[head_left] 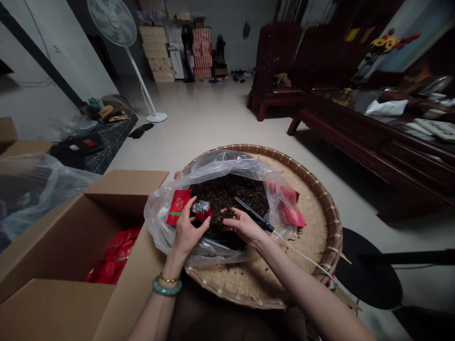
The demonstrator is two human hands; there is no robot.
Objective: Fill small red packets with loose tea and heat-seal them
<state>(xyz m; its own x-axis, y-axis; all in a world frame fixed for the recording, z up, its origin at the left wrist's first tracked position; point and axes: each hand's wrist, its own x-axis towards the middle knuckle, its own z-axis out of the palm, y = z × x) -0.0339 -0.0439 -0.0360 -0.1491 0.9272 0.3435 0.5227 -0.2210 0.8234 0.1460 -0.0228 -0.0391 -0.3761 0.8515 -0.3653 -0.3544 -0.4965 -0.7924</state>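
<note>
The left hand (187,231) has its grip pinching a small red packet (204,214) between thumb and fingers, the packet's crinkled silver foil end uppermost and its red sides showing beneath. Just beside it, the right hand (247,228) has its grip drawn in, fingertips and thumb pinching what looks like a little of the dark dried leaf (227,182), though the light is too dim to tell how much. Both grips are over the heap of that leaf, thin, twisted and wiry, brown-black with paler strands. Next to the right hand a slim, smooth black bar-shaped tool (254,214) lies aslant on the heap, a white cord (305,253) running from it toward the lower right. Left of the pinched packet, a flat red packet (177,204) with gold markings and a green stripe rests on the bag. The bag (156,232) is clear, wrinkled plastic, opened wide around the leaf; red wrappers (291,208) show at its right side. Beneath everything is a round tray (313,189) of woven strips with a bound, raised rim. Farther left stands an open, stiff brown cardboard box (42,246), with glossy red packets (121,251) piled inside.
</note>
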